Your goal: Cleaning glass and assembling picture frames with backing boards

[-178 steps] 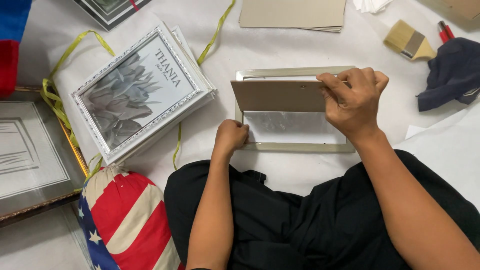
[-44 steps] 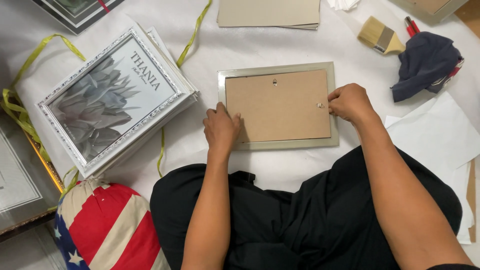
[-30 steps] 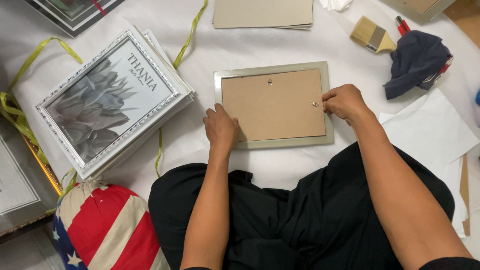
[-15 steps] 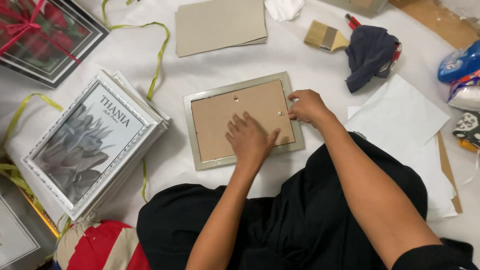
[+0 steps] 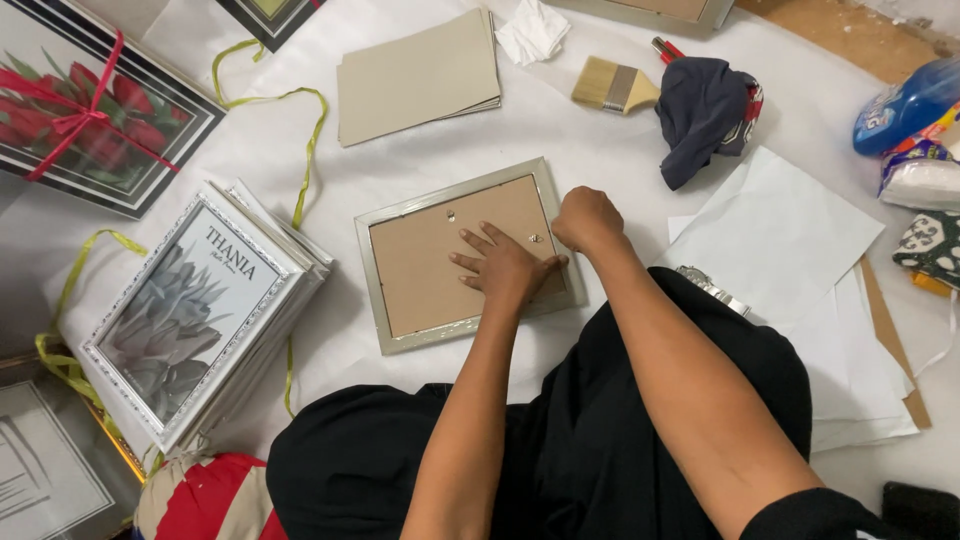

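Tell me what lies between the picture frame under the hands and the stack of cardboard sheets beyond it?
Head view: only bare white paper covering separates the face-down picture frame from the cardboard sheets.

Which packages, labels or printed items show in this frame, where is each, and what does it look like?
Spray bottle: far right edge, lying down, blue with a colourful label.
Plastic packet: just below the bottle, white, crinkled.
Framed print: left, on a stack of frames, grey plant picture with dark lettering, silver frame.
No screens or signs.
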